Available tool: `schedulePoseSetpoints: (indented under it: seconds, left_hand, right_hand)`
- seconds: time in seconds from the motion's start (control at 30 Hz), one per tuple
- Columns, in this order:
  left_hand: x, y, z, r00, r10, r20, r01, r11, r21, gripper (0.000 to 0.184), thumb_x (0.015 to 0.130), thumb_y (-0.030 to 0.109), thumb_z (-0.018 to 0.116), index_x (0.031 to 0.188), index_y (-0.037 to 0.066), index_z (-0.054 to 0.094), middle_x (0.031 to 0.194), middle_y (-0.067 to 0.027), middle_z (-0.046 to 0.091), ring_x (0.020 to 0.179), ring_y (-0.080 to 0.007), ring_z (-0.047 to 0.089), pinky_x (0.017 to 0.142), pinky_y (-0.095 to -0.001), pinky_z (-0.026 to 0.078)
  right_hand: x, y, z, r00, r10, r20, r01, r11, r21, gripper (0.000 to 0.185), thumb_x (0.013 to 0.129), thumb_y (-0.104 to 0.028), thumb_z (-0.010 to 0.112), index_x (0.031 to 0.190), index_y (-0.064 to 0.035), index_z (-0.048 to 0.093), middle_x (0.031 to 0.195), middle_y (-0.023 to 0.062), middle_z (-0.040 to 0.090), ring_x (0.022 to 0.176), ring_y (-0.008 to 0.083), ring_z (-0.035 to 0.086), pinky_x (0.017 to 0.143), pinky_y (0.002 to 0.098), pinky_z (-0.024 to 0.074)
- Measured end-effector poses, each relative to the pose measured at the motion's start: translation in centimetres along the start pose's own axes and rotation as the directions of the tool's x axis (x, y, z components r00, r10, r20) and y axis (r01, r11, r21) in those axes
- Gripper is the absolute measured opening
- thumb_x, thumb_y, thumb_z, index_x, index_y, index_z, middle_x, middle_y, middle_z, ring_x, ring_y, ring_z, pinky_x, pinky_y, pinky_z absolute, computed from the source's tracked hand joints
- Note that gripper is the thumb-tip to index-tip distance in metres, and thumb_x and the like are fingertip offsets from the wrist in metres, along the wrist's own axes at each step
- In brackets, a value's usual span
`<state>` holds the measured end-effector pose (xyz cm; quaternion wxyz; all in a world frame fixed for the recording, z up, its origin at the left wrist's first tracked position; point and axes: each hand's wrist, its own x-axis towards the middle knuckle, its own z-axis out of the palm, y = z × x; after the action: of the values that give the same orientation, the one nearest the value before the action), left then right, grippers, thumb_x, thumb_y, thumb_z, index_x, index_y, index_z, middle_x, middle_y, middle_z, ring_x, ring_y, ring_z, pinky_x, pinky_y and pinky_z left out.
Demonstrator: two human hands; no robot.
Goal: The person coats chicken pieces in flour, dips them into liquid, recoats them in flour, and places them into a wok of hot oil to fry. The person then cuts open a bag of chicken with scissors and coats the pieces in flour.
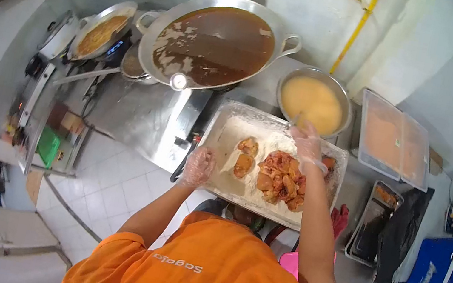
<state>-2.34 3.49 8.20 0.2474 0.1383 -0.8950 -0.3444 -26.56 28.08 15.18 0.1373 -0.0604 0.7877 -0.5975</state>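
My right hand, in a clear plastic glove and slightly blurred, reaches over the tray's far rim to the near edge of a metal bowl of cloudy yellow liquid. Its fingers are drawn together by a thin greyish thing, too smeared to name. At the tray's left rim, my gloved left hand has its fingers curled; I cannot see what is inside. The metal tray holds white flour, a heap of raw marinated chicken pieces and two separate pieces to their left.
A large two-handled pan of dark brown oil, with a dial thermometer, stands behind the tray. Further left is a smaller pan of food. Lidded plastic tubs stand right of the bowl, above a dark tray and black plastic bag.
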Motion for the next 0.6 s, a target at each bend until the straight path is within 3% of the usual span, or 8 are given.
schedulePoseSetpoints:
  seconds: [0.1,0.17,0.23,0.27,0.3,0.37,0.4,0.6]
  left_hand:
    - [1.5,-1.7,-0.4,0.895,-0.155,-0.418,0.132,0.988,-0.084,0.010,0.095,0.011,0.060,0.098,0.002,0.061,0.085,-0.0161,0.064,0.078,-0.0318,0.064,0.072,-0.0432,0.051]
    - [2.8,-4.9,-1.1,0.601,-0.548,-0.583,0.430,0.836,-0.342,0.030,0.102,0.027,0.054,0.097,-0.002,0.060,0.084,-0.0136,0.065,0.077,-0.0272,0.062,0.074,-0.0400,0.049]
    - [1.4,-14.5,-1.4,0.484,-0.856,-0.181,0.668,0.495,-0.556,0.043,0.105,0.038,0.047,0.092,-0.002,0.056,0.074,-0.0124,0.061,0.065,-0.0257,0.059,0.063,-0.0390,0.049]
    - [3.4,-17.9,-1.1,0.198,-0.962,0.186,0.580,-0.038,-0.814,0.048,0.106,0.046,0.041,0.087,0.003,0.052,0.067,-0.0103,0.056,0.053,-0.0218,0.055,0.049,-0.0344,0.047]
    - [4.4,-17.4,-1.4,0.045,-0.918,0.395,0.480,-0.327,-0.814,0.046,0.105,0.044,0.042,0.078,0.008,0.050,0.060,-0.0086,0.053,0.043,-0.0155,0.049,0.035,-0.0279,0.040]
    - [3.8,-23.6,-0.1,0.111,-0.872,0.476,0.680,-0.282,-0.676,0.046,0.104,0.041,0.042,0.072,0.009,0.048,0.055,-0.0049,0.051,0.039,-0.0124,0.047,0.031,-0.0253,0.038]
    - [4.2,-23.1,0.8,0.049,-0.928,0.369,0.624,-0.260,-0.737,0.043,0.103,0.035,0.043,0.069,0.010,0.051,0.051,-0.0025,0.049,0.035,-0.0100,0.043,0.029,-0.0241,0.035]
    - [4.3,-20.0,-1.1,0.035,-0.797,0.603,0.771,-0.362,-0.524,0.049,0.105,0.052,0.035,0.084,0.012,0.054,0.055,-0.0020,0.053,0.036,-0.0095,0.044,0.029,-0.0223,0.032]
  right_hand:
    - [-1.4,3.4,-3.4,0.986,0.144,0.084,-0.160,0.958,0.236,0.060,0.099,-0.032,0.063,0.150,-0.0070,0.043,0.119,0.0147,0.069,0.101,0.0190,0.065,0.081,0.0321,0.0514]
    - [-3.4,6.1,-5.7,0.981,0.128,0.146,-0.179,0.891,0.417,0.066,0.103,-0.036,0.056,0.157,-0.0114,0.029,0.112,0.0146,0.071,0.092,0.0187,0.067,0.077,0.0319,0.0520]
    - [-5.6,6.2,-6.7,0.977,0.130,0.168,-0.185,0.907,0.377,0.072,0.102,-0.034,0.057,0.161,-0.0140,0.020,0.108,0.0149,0.071,0.085,0.0179,0.067,0.072,0.0304,0.0526]
    - [-6.0,5.5,-6.7,0.974,0.163,0.156,-0.204,0.934,0.295,0.076,0.100,-0.031,0.059,0.161,-0.0141,0.019,0.109,0.0152,0.071,0.085,0.0175,0.067,0.072,0.0297,0.0529]
    - [-5.9,4.9,-6.2,0.973,0.183,0.142,-0.214,0.946,0.242,0.076,0.098,-0.029,0.061,0.160,-0.0136,0.020,0.110,0.0157,0.070,0.085,0.0174,0.068,0.071,0.0295,0.0531]
    - [-6.1,4.2,-5.1,0.967,0.229,0.115,-0.245,0.956,0.161,0.075,0.096,-0.024,0.064,0.159,-0.0121,0.024,0.112,0.0165,0.069,0.085,0.0174,0.068,0.071,0.0294,0.0535]
    - [-5.9,3.9,-4.6,0.967,0.237,0.090,-0.248,0.958,0.143,0.072,0.095,-0.023,0.064,0.157,-0.0110,0.029,0.112,0.0165,0.069,0.085,0.0174,0.068,0.071,0.0294,0.0535]
    - [-4.1,4.1,-2.1,0.972,0.234,-0.024,-0.233,0.972,0.045,0.042,0.094,-0.017,0.066,0.134,-0.0058,0.058,0.097,0.0103,0.071,0.080,0.0158,0.066,0.071,0.0280,0.0527]
